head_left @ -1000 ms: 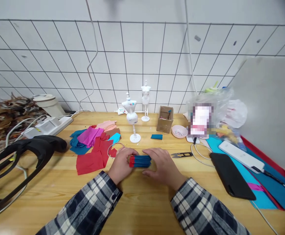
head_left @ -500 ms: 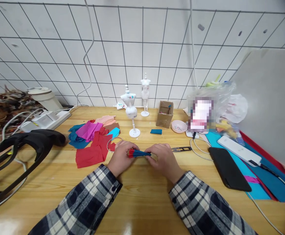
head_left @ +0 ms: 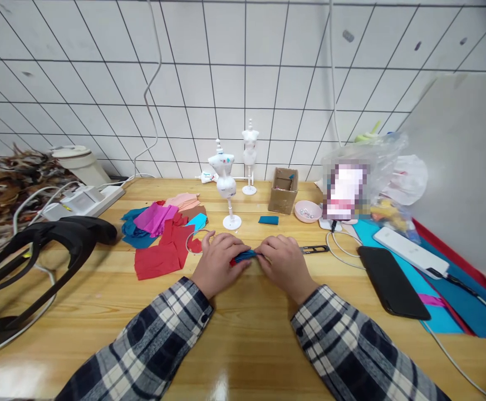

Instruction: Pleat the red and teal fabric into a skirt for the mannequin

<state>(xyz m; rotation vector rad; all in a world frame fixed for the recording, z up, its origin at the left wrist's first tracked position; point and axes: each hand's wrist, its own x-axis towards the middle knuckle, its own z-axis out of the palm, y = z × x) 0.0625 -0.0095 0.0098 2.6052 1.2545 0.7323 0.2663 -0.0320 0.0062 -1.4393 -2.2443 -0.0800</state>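
A small pleated piece of blue and red crepe paper (head_left: 245,255) is held just above the table between my two hands. My left hand (head_left: 220,263) is closed round its left part, covering most of the red. At the other end, the fingertips of my right hand (head_left: 283,264) pinch the gathered blue tip. Thread snips (head_left: 315,249) lie just beyond my right hand. A thin pale ring of wire or cord (head_left: 189,245) rests behind my left hand, beside red crepe paper (head_left: 161,259).
Behind stand two small white mannequins (head_left: 226,186) (head_left: 250,150), a cardboard box (head_left: 283,192), a folded blue piece (head_left: 268,220) and a pink bowl (head_left: 308,211) of beads. A black phone (head_left: 393,283) and power bank (head_left: 410,253) lie right; a black headset-like frame (head_left: 38,267) and power strip (head_left: 88,203) left.
My left hand has slid right along the pleated paper, covering more of it. Both hands are closer together, and the view has shifted slightly.
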